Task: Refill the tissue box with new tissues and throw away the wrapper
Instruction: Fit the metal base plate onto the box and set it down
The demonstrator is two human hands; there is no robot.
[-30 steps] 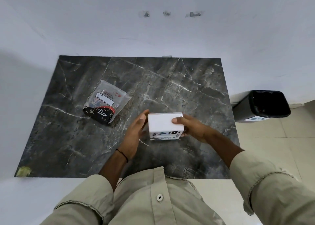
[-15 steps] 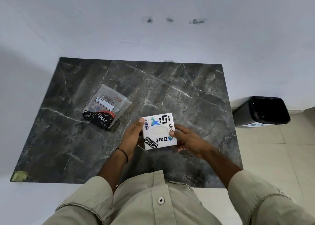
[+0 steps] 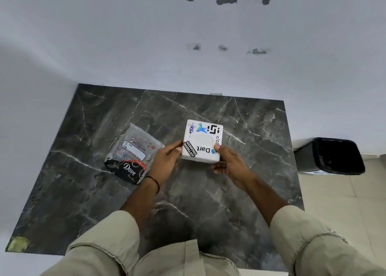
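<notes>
- the tissue box (image 3: 202,141) was the landmark: a white, sticker-covered square box held just above the dark marble tabletop (image 3: 250,129), its oval slot facing up.
- the left hand (image 3: 167,160) clasped the box's near-left edge and the right hand (image 3: 226,164) its near-right corner, thumb on top; both hands were closed on the box.
- the pack of new tissues (image 3: 131,155) lay flat on the tabletop just left of the box, still in its clear wrapper, its long axis running from near-left to far-right; the left hand was much the nearer, almost beside it.
- the black bin (image 3: 334,156) stood on the floor well to the right of the box, off the tabletop, on the right hand's side.
- count: one box, one tissue pack, one bin.
- judgement: the refill had not begun; opening the box probably came next.
</notes>
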